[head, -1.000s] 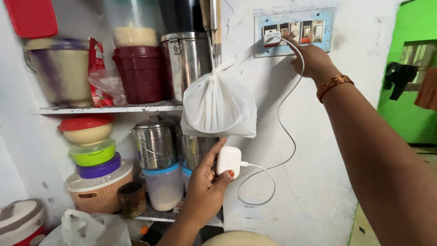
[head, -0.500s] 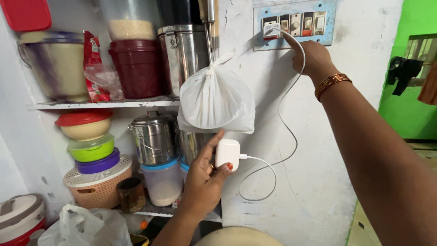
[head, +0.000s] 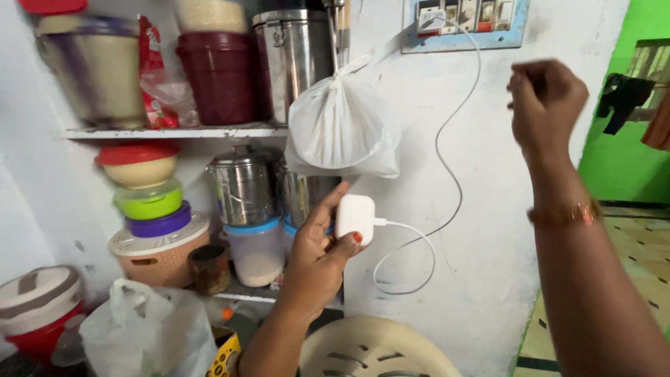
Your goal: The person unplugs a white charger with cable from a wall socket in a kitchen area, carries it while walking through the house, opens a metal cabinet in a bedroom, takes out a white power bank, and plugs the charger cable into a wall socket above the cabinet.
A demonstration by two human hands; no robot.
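The left hand (head: 317,262) holds a small white rounded plastic case (head: 354,218) just in front of the wall, its grip closed on it with the thumb on the near face and the fingers behind. A thin white cable (head: 447,174) runs from the case's right side, loops down, then climbs the wall to a white plug (head: 431,21) seated in the blue-framed switchboard (head: 466,28) at the top. As it looks, the plugging-in is done: cable joined at both ends, case in hand and not set down anywhere. The right hand (head: 546,101) hangs in the air to the right, well apart from the board and the cable, its grip curled shut on nothing that can be seen.

Counted: one case, one cable, one plug, one switchboard. One white plastic bag (head: 342,129) tied at the neck hangs just above the case. On the upper shelf (head: 174,131) stand one maroon plastic tub (head: 216,77) and one tall steel canister (head: 296,59); a blurred pale jar stands at the left. Below, three bowls are stacked, red-lidded (head: 138,160), green (head: 148,199) and purple (head: 159,222), on one woven basket (head: 157,251). Two steel pots (head: 246,185) stand beside them.
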